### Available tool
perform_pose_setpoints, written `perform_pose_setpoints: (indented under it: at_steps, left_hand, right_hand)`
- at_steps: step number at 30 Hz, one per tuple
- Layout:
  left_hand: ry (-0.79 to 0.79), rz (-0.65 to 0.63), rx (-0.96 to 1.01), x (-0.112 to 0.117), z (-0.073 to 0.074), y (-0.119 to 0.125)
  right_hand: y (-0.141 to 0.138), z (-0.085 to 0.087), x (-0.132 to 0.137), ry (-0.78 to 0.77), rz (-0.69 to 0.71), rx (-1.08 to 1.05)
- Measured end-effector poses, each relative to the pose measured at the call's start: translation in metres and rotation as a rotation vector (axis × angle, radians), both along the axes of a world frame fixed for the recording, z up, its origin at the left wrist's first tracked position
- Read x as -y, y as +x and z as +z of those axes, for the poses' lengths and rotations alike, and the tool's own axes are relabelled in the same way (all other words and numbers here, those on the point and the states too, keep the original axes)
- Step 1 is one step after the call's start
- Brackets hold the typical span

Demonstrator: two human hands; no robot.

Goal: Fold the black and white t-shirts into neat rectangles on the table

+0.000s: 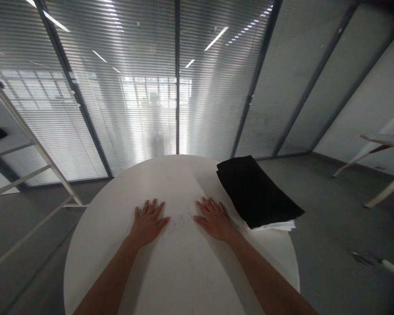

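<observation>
Both my hands lie flat, palms down, on a round white table. My left hand rests near the table's middle with its fingers stretched out and nothing under them. My right hand lies a short way to its right, fingers also spread and empty. Just right of my right hand sits a stack of black sheets, not touched by it. A few white sheets stick out from under the stack's near end.
A wall of glass panels with closed blinds stands behind the table. A white metal frame slants at the left. White table legs stand at the right on grey carpet, where a small object lies.
</observation>
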State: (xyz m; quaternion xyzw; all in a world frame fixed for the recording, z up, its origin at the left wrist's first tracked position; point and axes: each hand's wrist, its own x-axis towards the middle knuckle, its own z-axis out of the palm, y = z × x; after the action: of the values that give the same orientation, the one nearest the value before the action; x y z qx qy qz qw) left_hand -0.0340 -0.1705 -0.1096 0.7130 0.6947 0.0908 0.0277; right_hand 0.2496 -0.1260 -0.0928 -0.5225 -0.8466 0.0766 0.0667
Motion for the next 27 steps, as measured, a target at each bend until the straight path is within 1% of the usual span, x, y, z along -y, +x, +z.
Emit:
perform_pose_setpoints:
  at_steps: [10, 27]
  left_hand:
    - [-0.029, 0.001, -0.006, -0.0011, 0.0011, -0.0011]
    - [0.019, -0.023, 0.012, -0.0023, -0.0047, -0.0039]
  right_hand:
    - [0.001, 0.0006, 0.0, -0.008, 0.01, -0.011]
    - [0.0005, 0.0001, -0.0008, -0.015, 0.002, 0.015]
